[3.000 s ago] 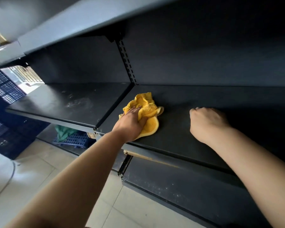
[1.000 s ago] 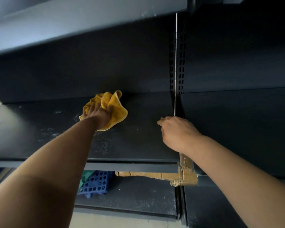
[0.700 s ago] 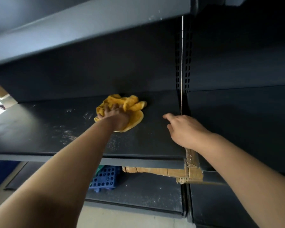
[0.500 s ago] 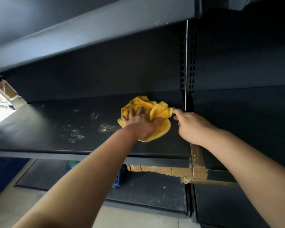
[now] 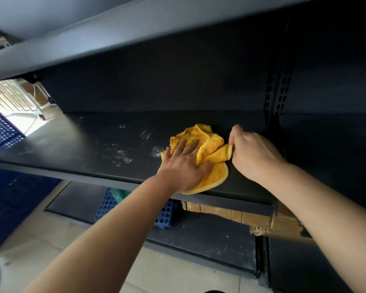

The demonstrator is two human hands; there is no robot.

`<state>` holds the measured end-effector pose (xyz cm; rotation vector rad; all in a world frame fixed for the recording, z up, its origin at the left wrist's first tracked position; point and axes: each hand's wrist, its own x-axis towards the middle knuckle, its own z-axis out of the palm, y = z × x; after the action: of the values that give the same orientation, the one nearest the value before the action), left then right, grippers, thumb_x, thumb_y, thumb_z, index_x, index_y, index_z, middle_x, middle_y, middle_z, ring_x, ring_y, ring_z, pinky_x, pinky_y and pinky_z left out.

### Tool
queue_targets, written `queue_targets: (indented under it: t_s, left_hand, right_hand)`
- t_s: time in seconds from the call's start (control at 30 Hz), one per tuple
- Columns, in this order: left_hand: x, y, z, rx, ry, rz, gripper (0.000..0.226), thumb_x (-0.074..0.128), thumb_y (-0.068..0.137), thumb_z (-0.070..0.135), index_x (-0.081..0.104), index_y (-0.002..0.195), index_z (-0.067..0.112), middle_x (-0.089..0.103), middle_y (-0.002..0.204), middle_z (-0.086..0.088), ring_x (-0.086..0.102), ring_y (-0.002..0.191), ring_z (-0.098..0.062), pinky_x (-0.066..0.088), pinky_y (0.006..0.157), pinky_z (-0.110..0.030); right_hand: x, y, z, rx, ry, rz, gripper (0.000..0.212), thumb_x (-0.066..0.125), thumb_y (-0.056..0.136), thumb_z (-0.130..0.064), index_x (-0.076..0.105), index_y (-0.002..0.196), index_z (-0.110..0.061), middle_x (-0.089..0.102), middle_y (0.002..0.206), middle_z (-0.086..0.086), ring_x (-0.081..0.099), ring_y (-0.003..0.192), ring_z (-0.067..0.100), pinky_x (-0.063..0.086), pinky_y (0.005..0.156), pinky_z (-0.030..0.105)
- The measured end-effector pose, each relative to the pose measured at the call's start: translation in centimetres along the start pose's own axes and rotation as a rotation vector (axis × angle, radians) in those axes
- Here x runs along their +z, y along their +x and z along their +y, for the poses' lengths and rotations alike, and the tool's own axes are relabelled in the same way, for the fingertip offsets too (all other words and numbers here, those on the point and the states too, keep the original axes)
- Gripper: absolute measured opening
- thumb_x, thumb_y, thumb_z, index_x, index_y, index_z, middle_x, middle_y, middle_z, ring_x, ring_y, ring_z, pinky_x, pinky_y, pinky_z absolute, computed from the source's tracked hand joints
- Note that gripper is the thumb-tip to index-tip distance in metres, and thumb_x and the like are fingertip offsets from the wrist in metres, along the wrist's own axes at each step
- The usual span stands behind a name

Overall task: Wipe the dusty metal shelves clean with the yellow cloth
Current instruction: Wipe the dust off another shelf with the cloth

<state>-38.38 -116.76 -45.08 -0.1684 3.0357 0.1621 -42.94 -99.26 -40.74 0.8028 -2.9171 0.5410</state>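
Observation:
The yellow cloth (image 5: 207,144) lies bunched on the dark metal shelf (image 5: 93,149), near its front edge and close to the slotted upright. My left hand (image 5: 184,166) presses flat on the cloth with fingers spread. My right hand (image 5: 251,153) pinches the cloth's right corner between thumb and fingers. White dust smears (image 5: 120,153) mark the shelf to the left of the cloth.
An upper shelf (image 5: 135,32) overhangs the work area. The slotted upright (image 5: 277,96) stands behind my right hand. Below sit a dusty lower shelf (image 5: 209,235), a blue perforated crate (image 5: 106,208) and taped cardboard (image 5: 241,216). Blue crates (image 5: 0,132) stand at the far left.
My left hand slid the cloth rightward along the shelf toward the upright. My right hand, resting on the shelf before, has taken hold of the cloth's right corner.

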Motion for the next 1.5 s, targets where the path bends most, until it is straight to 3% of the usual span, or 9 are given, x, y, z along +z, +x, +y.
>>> queue_targets:
  t_s: [0.17, 0.3, 0.43, 0.6, 0.7, 0.8, 1.0, 1.17, 1.5]
  left_hand:
    - [-0.8, -0.2, -4.7, -0.122, -0.008, -0.018, 0.073, 0.018, 0.091, 0.070, 0.001, 0.154, 0.035, -0.003, 0.161, 0.012, -0.009, 0.148, -0.018, -0.006, 0.118, -0.052]
    - [-1.7, -0.8, -9.7, -0.255, -0.008, -0.024, 0.074, 0.018, 0.092, 0.068, 0.000, 0.154, 0.032, -0.002, 0.162, 0.010, -0.008, 0.148, -0.018, -0.004, 0.119, -0.051]
    - [-2.2, -1.2, -13.0, -0.358, -0.037, -0.024, 0.074, 0.021, 0.094, 0.065, 0.000, 0.154, 0.028, -0.001, 0.162, 0.007, -0.009, 0.148, -0.018, -0.005, 0.119, -0.048]
    - [-1.8, -0.7, -13.6, -0.325, -0.047, -0.020, 0.076, 0.020, 0.092, 0.068, 0.001, 0.155, 0.028, -0.002, 0.162, 0.009, -0.010, 0.148, -0.019, -0.007, 0.118, -0.051]
    - [-1.8, -0.8, -13.8, -0.295, -0.049, -0.038, 0.075, 0.019, 0.092, 0.068, 0.001, 0.154, 0.030, -0.004, 0.162, 0.009, -0.011, 0.148, -0.021, -0.007, 0.117, -0.053]
    - [-1.6, -0.4, -14.3, -0.281, -0.041, -0.037, 0.075, 0.018, 0.091, 0.069, 0.000, 0.154, 0.032, -0.004, 0.162, 0.010, -0.012, 0.148, -0.020, -0.008, 0.117, -0.053]
    - [-2.0, 1.0, -15.2, -0.273, -0.034, -0.044, 0.075, 0.019, 0.092, 0.069, -0.003, 0.154, 0.033, -0.008, 0.161, 0.010, -0.014, 0.148, -0.019, -0.009, 0.117, -0.052]
    - [-2.1, 0.7, -15.2, -0.287, -0.034, -0.062, 0.072, 0.020, 0.094, 0.066, -0.005, 0.153, 0.033, -0.010, 0.161, 0.011, -0.017, 0.147, -0.018, -0.011, 0.117, -0.052]
    - [-2.9, 0.7, -19.4, -0.191, -0.028, -0.073, 0.074, 0.022, 0.093, 0.066, -0.005, 0.153, 0.034, -0.009, 0.161, 0.010, -0.016, 0.147, -0.018, -0.009, 0.117, -0.053]
  right_hand:
    - [1.3, 0.9, -2.4, -0.051, -0.007, -0.129, 0.050, 0.040, 0.094, -0.003, 0.031, 0.142, -0.012, 0.061, 0.113, 0.011, 0.060, 0.095, 0.026, 0.042, 0.068, 0.033]
    - [2.3, 1.3, -4.2, 0.013, -0.150, -0.220, 0.059, 0.045, 0.093, -0.003, 0.026, 0.148, -0.013, 0.061, 0.113, 0.014, 0.061, 0.094, 0.027, 0.045, 0.067, 0.033]
    - [2.3, 1.6, -5.5, 0.088, -0.291, -0.265, 0.036, 0.047, 0.092, -0.001, 0.052, 0.126, -0.009, 0.062, 0.105, 0.013, 0.058, 0.085, 0.027, 0.045, 0.064, 0.032]
    - [2.0, 2.3, -7.6, 0.119, -0.352, -0.313, 0.018, 0.048, 0.092, -0.002, 0.060, 0.103, -0.009, 0.051, 0.080, 0.008, 0.053, 0.077, 0.022, 0.046, 0.064, 0.033]
    - [3.0, 3.2, -9.6, 0.027, -0.272, -0.272, 0.026, 0.046, 0.091, -0.004, 0.061, 0.112, -0.010, 0.061, 0.103, 0.008, 0.059, 0.088, 0.024, 0.050, 0.071, 0.034]
    - [3.9, 4.5, -11.4, -0.094, -0.183, -0.237, 0.039, 0.045, 0.090, -0.003, 0.058, 0.126, -0.013, 0.058, 0.126, 0.008, 0.059, 0.110, 0.027, 0.053, 0.089, 0.041]
    - [4.9, 6.5, -13.4, -0.190, -0.355, -0.368, 0.022, 0.051, 0.093, -0.006, 0.061, 0.113, -0.006, 0.060, 0.114, 0.012, 0.059, 0.103, 0.028, 0.046, 0.071, 0.033]
    - [4.1, 7.7, -14.7, -0.274, -0.461, -0.435, 0.030, 0.053, 0.094, -0.008, 0.055, 0.124, -0.002, 0.055, 0.126, 0.015, 0.054, 0.118, 0.029, 0.048, 0.089, 0.034]
    - [5.5, 10.6, -18.9, -0.165, -0.412, -0.422, 0.027, 0.052, 0.095, -0.006, 0.058, 0.121, -0.006, 0.059, 0.120, 0.012, 0.059, 0.109, 0.026, 0.050, 0.083, 0.032]
